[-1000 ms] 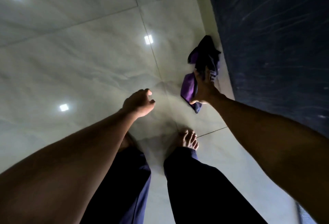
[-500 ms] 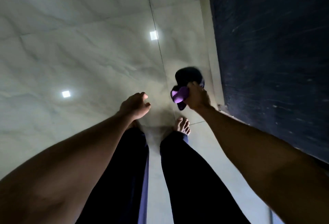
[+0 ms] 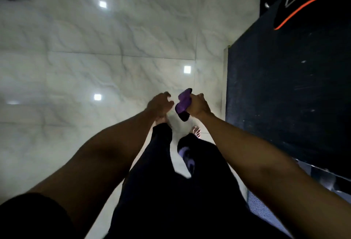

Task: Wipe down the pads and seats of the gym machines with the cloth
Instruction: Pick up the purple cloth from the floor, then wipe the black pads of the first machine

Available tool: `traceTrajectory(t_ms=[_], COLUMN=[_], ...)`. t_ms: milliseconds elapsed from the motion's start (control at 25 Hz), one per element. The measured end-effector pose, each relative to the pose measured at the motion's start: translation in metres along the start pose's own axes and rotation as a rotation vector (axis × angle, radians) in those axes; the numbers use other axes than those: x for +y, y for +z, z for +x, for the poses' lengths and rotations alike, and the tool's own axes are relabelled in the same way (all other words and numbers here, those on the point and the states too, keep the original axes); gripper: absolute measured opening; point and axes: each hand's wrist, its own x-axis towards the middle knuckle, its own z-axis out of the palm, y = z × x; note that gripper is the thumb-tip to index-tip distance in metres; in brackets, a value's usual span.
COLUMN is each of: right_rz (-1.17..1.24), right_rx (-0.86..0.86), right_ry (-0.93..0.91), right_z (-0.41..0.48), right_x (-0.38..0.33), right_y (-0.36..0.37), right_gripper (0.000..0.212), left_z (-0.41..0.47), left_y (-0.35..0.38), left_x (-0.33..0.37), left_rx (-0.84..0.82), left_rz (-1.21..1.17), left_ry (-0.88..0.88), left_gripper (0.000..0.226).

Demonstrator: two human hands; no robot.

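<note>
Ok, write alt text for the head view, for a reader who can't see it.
Seen from above, a person's right hand grips a bunched purple cloth in front of the body, the empty left hand loosely curled beside it. Below lies a pale marble floor, with a black mat at the right.

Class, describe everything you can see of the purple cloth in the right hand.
The soft purple and black cloth is bunched into a wad, gripped in the right hand above pale marbled floor tiles. Purple folds stick out at the top; a dark end hangs below. The left hand is close beside it, apparently not touching.
</note>
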Motion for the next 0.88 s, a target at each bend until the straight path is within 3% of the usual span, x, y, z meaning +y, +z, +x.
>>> traceTrajectory(t_ms=[200, 520, 760, 880], right_rz=[-0.086, -0.307, -0.598, -0.619], right_rx=[0.06, 0.004, -0.072, -0.149], right_ry=[-0.163, -0.573, -0.833, -0.942], right_z=[-0.043, -0.101, -0.186, -0.231], right_x=[-0.045, -0.089, -0.148, -0.185], right_y=[-0.003, 0.027, 0.104, 0.152], right_gripper=[0.038, 0.03, 0.036, 0.038], left_z=[-0.078, -0.217, -0.342, -0.397], left_y=[-0.033, 0.017, 0.068, 0.091], left_x=[-0.013, -0.084, -0.154, -0.196], left_rx=[0.18, 0.412, 0.647, 0.711], left_rz=[-0.124, -0.36, -0.579, -0.643], left_ry=[-0.037, -0.379, -0.625, -0.731], left_gripper=[0.05, 0.051, 0.051, 0.049])
